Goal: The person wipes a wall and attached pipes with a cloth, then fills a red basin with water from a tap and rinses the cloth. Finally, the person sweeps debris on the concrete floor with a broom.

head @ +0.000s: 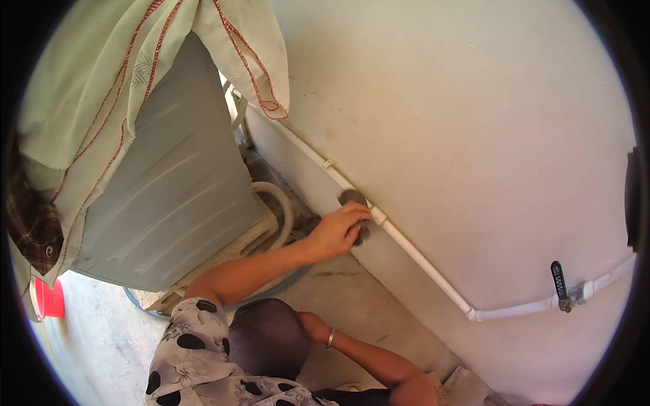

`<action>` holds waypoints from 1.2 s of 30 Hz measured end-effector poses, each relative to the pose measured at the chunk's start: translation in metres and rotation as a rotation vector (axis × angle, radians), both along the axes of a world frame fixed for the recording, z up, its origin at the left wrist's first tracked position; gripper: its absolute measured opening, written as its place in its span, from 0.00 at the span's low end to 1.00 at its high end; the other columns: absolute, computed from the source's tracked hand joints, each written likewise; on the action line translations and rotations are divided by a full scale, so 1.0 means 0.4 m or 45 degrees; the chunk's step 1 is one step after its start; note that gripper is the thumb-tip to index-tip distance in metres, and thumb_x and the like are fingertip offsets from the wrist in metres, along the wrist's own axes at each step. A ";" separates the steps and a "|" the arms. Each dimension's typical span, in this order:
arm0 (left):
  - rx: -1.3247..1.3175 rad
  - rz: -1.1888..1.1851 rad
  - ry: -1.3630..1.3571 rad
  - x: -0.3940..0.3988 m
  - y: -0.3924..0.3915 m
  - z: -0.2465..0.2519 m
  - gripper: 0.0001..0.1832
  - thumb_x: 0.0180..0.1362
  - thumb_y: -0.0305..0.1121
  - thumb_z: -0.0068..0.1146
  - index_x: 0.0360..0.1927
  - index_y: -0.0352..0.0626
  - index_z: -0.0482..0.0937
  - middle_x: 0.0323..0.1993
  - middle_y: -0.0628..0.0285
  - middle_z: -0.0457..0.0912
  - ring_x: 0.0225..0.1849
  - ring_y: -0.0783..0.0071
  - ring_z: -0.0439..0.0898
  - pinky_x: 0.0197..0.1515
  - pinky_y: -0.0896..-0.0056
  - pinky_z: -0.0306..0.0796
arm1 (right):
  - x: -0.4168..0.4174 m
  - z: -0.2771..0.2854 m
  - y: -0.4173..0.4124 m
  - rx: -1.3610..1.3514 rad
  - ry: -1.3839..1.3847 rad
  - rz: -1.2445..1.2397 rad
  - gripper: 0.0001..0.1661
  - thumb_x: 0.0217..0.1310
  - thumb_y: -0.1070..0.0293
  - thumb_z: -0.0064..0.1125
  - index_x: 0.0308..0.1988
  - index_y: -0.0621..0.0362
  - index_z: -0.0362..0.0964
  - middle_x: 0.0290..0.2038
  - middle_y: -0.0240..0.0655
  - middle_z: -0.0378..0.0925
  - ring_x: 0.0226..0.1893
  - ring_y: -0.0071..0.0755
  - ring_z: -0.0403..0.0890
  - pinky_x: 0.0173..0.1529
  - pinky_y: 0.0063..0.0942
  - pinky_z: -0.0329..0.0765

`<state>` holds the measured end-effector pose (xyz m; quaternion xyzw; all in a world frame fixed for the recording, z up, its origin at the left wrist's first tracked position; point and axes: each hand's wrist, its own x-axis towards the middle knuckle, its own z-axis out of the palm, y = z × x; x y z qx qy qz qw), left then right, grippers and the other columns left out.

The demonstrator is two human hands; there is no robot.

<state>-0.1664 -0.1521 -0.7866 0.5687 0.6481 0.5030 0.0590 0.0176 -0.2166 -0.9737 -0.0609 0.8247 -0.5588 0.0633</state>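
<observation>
My left hand (pixel 337 231) grips a dark grey-brown pad or cloth (pixel 354 197), blurred, against a white plastic pipe (pixel 421 265) that runs along the wall. The pad covers a short stretch of pipe just left of a pipe joint (pixel 378 215). Beneath my left arm, my right hand (pixel 315 327), with a silver bangle (pixel 330 337) at the wrist, rests at the side of my bent knee (pixel 269 332) in dark fabric. The fingers of that hand are mostly hidden behind the knee.
A grey ribbed appliance panel (pixel 177 167) stands at left on a beige base (pixel 259 223), under a pale cloth (pixel 76 101) with red stitching. A beige hose (pixel 287 208) curves beside it. A lever valve (pixel 560 286) joins the pipe at right. A red bucket (pixel 50 298) sits far left.
</observation>
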 end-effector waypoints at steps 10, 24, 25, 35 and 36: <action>0.042 0.662 0.339 -0.174 0.026 -0.051 0.12 0.47 0.21 0.54 0.38 0.35 0.75 0.43 0.52 0.69 0.42 0.54 0.72 0.45 0.63 0.68 | 0.153 0.332 0.117 0.201 -0.368 -0.195 0.15 0.51 0.67 0.53 0.39 0.64 0.70 0.30 0.49 0.76 0.33 0.51 0.77 0.39 0.40 0.72; 0.221 0.810 0.155 -0.173 0.057 -0.072 0.14 0.50 0.21 0.52 0.43 0.33 0.70 0.41 0.50 0.70 0.42 0.51 0.71 0.45 0.62 0.67 | 0.172 0.434 0.098 0.591 -0.260 -0.108 0.12 0.52 0.66 0.52 0.35 0.62 0.67 0.31 0.48 0.73 0.34 0.52 0.76 0.39 0.41 0.73; 0.170 0.647 0.107 -0.145 0.061 -0.082 0.13 0.50 0.21 0.52 0.41 0.33 0.70 0.40 0.51 0.70 0.41 0.51 0.71 0.44 0.61 0.67 | 0.171 0.418 0.106 0.635 -0.260 -0.077 0.12 0.52 0.65 0.52 0.35 0.62 0.67 0.32 0.48 0.73 0.34 0.52 0.76 0.39 0.41 0.73; 0.328 0.369 -0.233 -0.031 -0.002 -0.017 0.11 0.49 0.19 0.53 0.39 0.34 0.75 0.39 0.54 0.74 0.42 0.63 0.74 0.47 0.70 0.66 | 0.175 0.455 0.136 0.624 -0.240 -0.232 0.15 0.53 0.64 0.54 0.39 0.61 0.67 0.34 0.46 0.73 0.36 0.49 0.76 0.41 0.40 0.73; 0.270 0.292 -0.195 -0.039 0.020 -0.021 0.12 0.49 0.19 0.53 0.40 0.34 0.75 0.40 0.53 0.74 0.43 0.61 0.74 0.47 0.69 0.66 | 0.172 0.456 0.135 0.658 -0.238 -0.220 0.14 0.53 0.64 0.53 0.38 0.61 0.67 0.34 0.46 0.73 0.36 0.49 0.76 0.40 0.41 0.73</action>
